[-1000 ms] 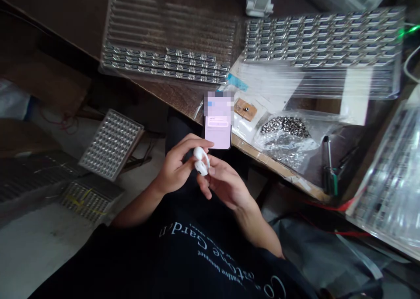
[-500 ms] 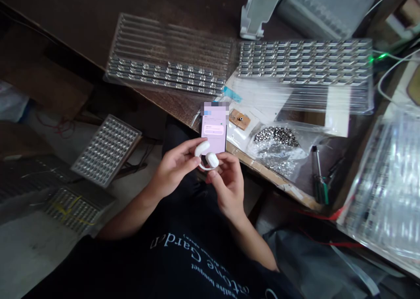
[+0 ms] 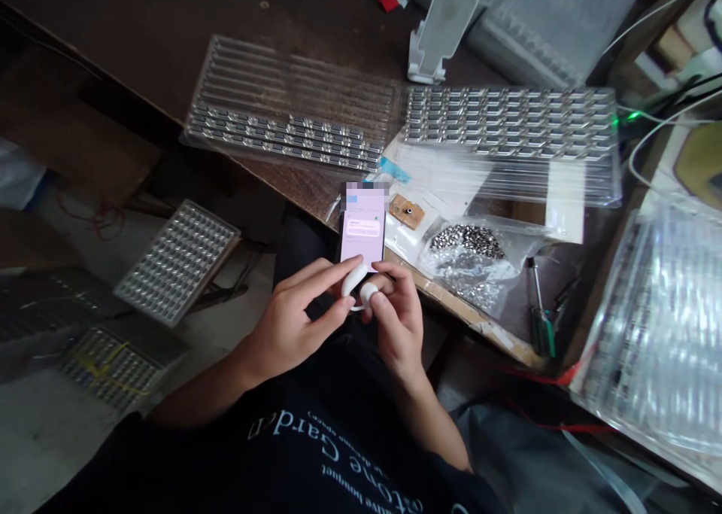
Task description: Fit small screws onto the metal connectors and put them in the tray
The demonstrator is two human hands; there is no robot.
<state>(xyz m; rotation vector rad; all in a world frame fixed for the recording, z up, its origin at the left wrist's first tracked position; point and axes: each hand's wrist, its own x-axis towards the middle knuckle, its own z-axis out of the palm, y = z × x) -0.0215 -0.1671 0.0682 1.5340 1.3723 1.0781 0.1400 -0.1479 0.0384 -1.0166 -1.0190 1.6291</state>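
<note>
Between my hands is a white ear-hook earbud (image 3: 355,279), with two rounded ends joined by a thin curved piece. My left hand (image 3: 304,303) pinches the longer end between thumb and fingertips. The rounder end is gripped by my right hand (image 3: 399,314), its thumb pressed on the front. Just beyond the fingertips a phone (image 3: 362,243) with a lit pinkish screen lies at the table's front edge; part of its lower end is hidden by the fingers and earbud.
Clear trays (image 3: 282,123) of metal connectors lie across the dark table (image 3: 113,17), with another connector tray (image 3: 511,123) to the right. Nearby are a bag of small metal parts (image 3: 468,254), a green-handled screwdriver (image 3: 541,318) and a white phone stand (image 3: 443,28). Stacked trays (image 3: 648,348) stand at right.
The earbud has turned and sits slightly lower in view, its rounder end now more covered by my right thumb and fingers. My left fingers have stretched further along the longer end.
</note>
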